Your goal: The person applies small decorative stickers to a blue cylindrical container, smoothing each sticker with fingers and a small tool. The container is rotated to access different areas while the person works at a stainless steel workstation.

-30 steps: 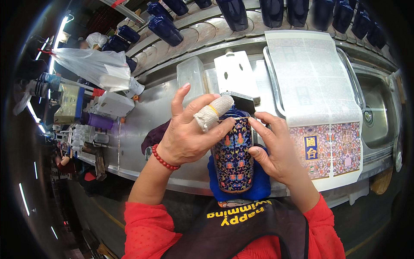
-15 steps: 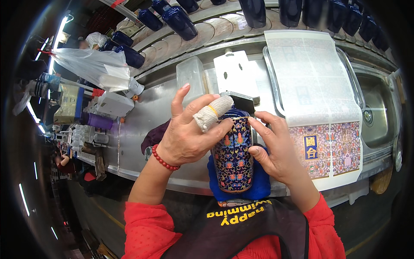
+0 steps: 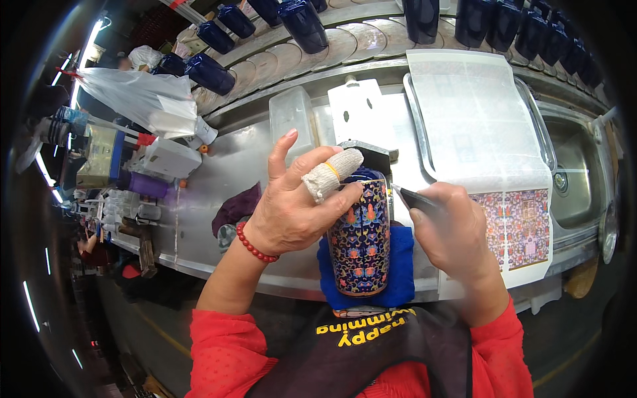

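**Left hand (image 3: 282,215) gripped patterned bottle (image 3: 359,249); right hand (image 3: 458,232) gripped dark tool (image 3: 421,201)**

In the head view, the patterned bottle lay over a blue cloth (image 3: 403,265) at the near edge, neck end far. The left hand's thumb pressed its far end. The right hand closed around the dark tool, just right of the bottle; contact was unclear. Farther right lay patterned sheets (image 3: 509,229).

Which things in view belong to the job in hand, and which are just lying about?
Likely the job: left hand on bottle; right hand holding dark tool; blue cloth; patterned sheet.
Likely lying about: purple cloth; clear box; plastic bag; purple tub.
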Motion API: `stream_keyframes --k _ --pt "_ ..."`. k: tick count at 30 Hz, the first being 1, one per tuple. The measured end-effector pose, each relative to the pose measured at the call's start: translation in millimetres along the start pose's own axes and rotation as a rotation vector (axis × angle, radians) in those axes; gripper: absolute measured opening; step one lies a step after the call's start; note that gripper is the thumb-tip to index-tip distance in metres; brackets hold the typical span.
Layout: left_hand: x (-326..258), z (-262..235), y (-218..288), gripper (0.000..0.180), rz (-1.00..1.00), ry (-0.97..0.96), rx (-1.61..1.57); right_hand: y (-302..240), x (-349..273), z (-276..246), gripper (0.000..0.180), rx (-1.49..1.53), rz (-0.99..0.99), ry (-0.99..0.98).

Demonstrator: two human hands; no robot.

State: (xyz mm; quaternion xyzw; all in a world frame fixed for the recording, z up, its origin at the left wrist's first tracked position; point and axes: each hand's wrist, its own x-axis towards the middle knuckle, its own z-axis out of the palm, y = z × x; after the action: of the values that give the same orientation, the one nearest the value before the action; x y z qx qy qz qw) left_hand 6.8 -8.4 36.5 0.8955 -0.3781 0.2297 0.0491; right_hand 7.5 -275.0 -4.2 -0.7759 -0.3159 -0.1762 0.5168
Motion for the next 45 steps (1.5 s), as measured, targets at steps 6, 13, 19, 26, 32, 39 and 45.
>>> stream_keyframes --k 6,13,19,26,32,39,45 --pt "-3.1 -1.3 0.1 0.039 -0.010 -0.014 -0.033 7.9 23.5 4.9 0.033 -0.089 -0.168 -0.079" --pt "-5.2 1.9 -0.9 0.035 -0.020 0.017 -0.054 8.5 28.0 12.4 0.029 -0.092 -0.218 -0.072" --pt "-5.8 3.7 -2.1 0.034 -0.010 0.026 -0.048 9.7 30.0 14.7 0.027 -0.109 -0.243 -0.078" --pt "-5.6 3.8 -0.5 0.035 -0.014 0.031 -0.048 11.6 29.5 14.5 0.025 -0.130 -0.251 -0.093" --pt "-7.4 4.0 -0.5 0.035 -0.018 0.025 -0.047 13.8 31.2 15.5 0.025 -0.154 -0.269 -0.083" --pt "-7.8 3.6 -0.3 0.020 -0.045 0.033 -0.054 13.9 31.0 14.8 0.026 -0.186 -0.268 -0.081" --pt "-6.7 3.8 -0.8 0.040 -0.037 0.017 -0.089 6.2 30.5 11.9 0.030 -0.048 -0.076 -0.057"
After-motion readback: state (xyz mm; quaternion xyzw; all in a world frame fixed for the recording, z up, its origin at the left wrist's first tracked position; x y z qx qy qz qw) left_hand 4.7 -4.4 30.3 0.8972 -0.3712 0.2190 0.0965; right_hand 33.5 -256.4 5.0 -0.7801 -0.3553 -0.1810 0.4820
